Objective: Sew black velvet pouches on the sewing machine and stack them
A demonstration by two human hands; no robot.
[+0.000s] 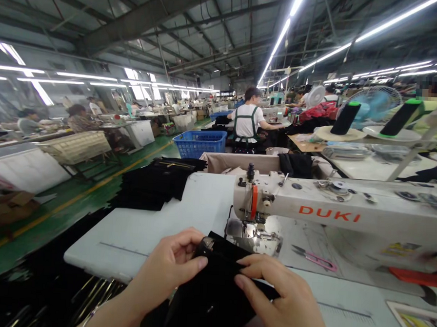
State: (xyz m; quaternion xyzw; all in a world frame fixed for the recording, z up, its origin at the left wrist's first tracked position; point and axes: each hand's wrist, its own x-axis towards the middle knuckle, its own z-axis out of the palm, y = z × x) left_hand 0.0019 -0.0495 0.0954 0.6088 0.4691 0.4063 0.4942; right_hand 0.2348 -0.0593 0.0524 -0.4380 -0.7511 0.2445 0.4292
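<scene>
A piece of black fabric (212,290) is held between my two hands at the front edge of the sewing table. My left hand (172,263) pinches its upper left corner, where a small shiny piece shows that I cannot make out. On the right side, my right hand (278,288) grips the fabric between thumb and fingers. Just beyond the cloth stands the sewing machine (322,208), its presser foot area (253,231) close to the fabric's top edge. Pink-handled thread snips (316,258) lie on the machine bed, right of the needle area.
Black fabric pieces (155,179) with a zipper are stacked on the table's far left. More dark cloth hangs at the lower left. A blue basket (199,143) stands behind, near a co-worker (247,118) in a white shirt. Black thread cones (346,119) rise at the right.
</scene>
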